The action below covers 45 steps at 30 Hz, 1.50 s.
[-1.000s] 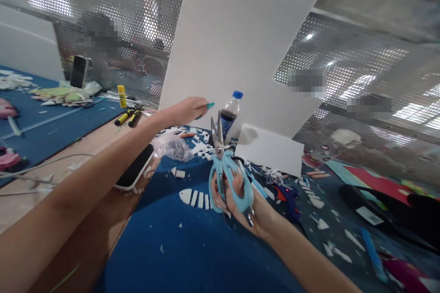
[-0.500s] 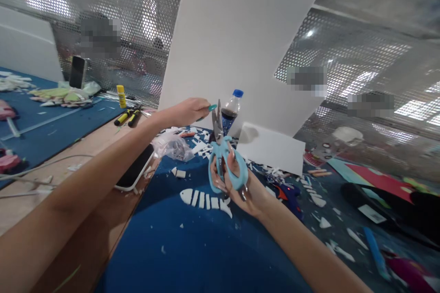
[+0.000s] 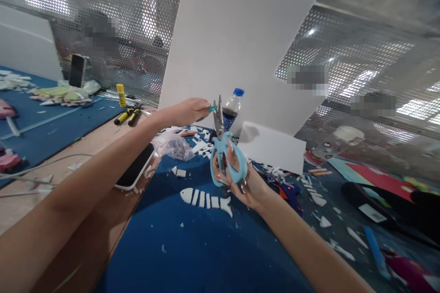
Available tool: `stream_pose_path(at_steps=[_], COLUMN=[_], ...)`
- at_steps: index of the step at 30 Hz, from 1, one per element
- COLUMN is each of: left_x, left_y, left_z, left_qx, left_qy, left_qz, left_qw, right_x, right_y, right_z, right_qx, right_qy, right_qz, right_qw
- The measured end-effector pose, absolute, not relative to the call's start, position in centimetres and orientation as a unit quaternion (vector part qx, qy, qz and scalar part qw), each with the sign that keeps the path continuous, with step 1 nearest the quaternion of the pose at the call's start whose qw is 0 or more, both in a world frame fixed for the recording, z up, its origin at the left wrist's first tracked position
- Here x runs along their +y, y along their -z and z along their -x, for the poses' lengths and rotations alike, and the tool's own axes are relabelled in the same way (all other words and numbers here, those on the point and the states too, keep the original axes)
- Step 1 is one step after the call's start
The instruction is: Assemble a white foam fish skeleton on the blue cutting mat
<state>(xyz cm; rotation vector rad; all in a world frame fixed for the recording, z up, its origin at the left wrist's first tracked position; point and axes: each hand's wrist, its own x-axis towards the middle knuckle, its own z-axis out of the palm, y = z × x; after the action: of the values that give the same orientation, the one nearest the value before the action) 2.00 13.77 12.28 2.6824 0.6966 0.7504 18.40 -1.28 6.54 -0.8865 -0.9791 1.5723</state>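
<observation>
My right hand [image 3: 237,176] is wrapped round the light-blue handles of a pair of scissors [image 3: 227,151], blades pointing up and slightly parted. My left hand [image 3: 192,111] pinches a small teal piece [image 3: 212,108] beside the blade tips. Whether the blades touch that piece is unclear. Below the hands, white pieces laid out as a fish [image 3: 202,199] lie on the blue mat [image 3: 192,256], with a head, several strips and a tail. Behind the scissors stands a blue-capped bottle [image 3: 233,107] with dark liquid.
White scraps and a clear plastic bag [image 3: 175,146] lie behind the fish. A phone [image 3: 135,167] and yellow-black pliers [image 3: 128,116] are at left. A tall white board [image 3: 237,32] stands at the back. Scraps, coloured sheets and a blue strip [image 3: 376,252] are at right.
The scissors and my right hand have risen slightly, and the blades look a little closer together. My left hand still holds the teal piece in nearly the same place.
</observation>
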Motion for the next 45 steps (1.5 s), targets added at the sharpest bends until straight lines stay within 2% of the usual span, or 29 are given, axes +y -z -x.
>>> stream_pose_path(at_steps=[17,45], left_x=[14.3,13.8], left_y=[-12.2,-12.2], left_z=[-2.0,-2.0], left_qx=[0.233,0.262], left_qy=[-0.257,-0.254], left_qz=[-0.933,-0.922], left_qw=[0.098,0.129], right_x=[-0.6,-0.1], right_y=[-6.6,-5.2], right_z=[-18.6,-19.6], right_qx=[-0.417,-0.481], right_qy=[-0.637,-0.638], right_qz=[0.418,0.362], right_qw=[0.495,0.480])
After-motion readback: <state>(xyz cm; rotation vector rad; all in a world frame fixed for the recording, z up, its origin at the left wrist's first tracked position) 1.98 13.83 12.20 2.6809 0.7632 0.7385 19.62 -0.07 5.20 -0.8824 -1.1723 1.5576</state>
